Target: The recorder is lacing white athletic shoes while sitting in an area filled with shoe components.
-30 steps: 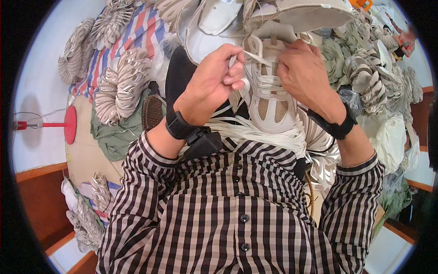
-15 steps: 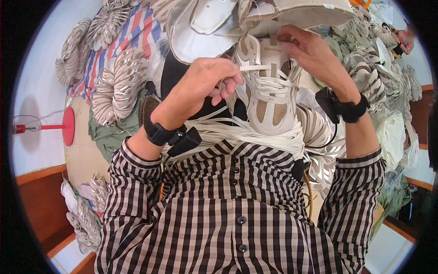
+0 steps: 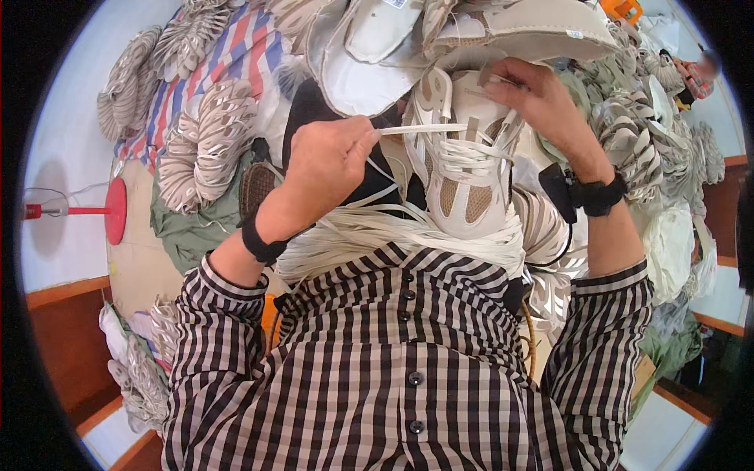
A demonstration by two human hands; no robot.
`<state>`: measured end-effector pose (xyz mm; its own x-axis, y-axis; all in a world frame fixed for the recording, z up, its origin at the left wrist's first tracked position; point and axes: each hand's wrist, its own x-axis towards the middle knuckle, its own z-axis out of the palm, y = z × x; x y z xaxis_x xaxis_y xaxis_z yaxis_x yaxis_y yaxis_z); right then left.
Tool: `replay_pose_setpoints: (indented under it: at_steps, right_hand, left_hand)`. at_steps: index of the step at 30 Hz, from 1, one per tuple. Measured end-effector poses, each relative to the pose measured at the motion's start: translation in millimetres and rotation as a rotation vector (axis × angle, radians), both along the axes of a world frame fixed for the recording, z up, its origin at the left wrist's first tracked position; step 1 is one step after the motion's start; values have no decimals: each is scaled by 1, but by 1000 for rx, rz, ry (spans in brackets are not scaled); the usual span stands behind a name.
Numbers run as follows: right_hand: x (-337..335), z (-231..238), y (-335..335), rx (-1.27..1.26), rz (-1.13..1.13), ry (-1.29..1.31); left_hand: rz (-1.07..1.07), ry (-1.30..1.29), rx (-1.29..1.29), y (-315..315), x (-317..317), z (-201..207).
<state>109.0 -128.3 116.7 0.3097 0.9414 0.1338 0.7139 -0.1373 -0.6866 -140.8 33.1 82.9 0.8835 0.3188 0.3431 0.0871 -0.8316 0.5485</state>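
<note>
A beige and white shoe is in front of the person, above the lap, with its toe pointing toward the body. Its lower part is already crossed by several rows of a flat white lace. The left hand is to the left of the shoe, and its thumb and bent fingers pinch this lace. Between this hand and the middle of the shoe, the lace is stretched almost straight, nearly level. The right hand is at the upper right part of the shoe, near the opening, with the fingers bent; I cannot tell if they are pinching something there.

Under the toe, many loose white laces lie across the lap, in front of the checked shirt. Each wrist wears a black band. Just beyond the shoe there are other shoe uppers, with stitched edges and pale insides.

On the left side, a thick roll of beige shoe pieces lies near a green cloth and a striped sheet. On the right side, a white plastic bag is below more such pieces.
</note>
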Motion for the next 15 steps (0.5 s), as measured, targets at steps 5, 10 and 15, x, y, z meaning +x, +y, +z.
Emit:
replay_pose_setpoints:
  at_steps: [5, 10, 15]
  right_hand:
    - [-22, -3, -12, 418, -128, -179]
    - [-60, 13, -39, 366, -98, -438]
    - [-80, -4, -47, 154, -108, -519]
  left_hand:
    - [6, 125, 98, 4, 0, -11]
    - [41, 27, 154, -2, -12, -9]
    - [-191, -89, -8, -17, -17, -3]
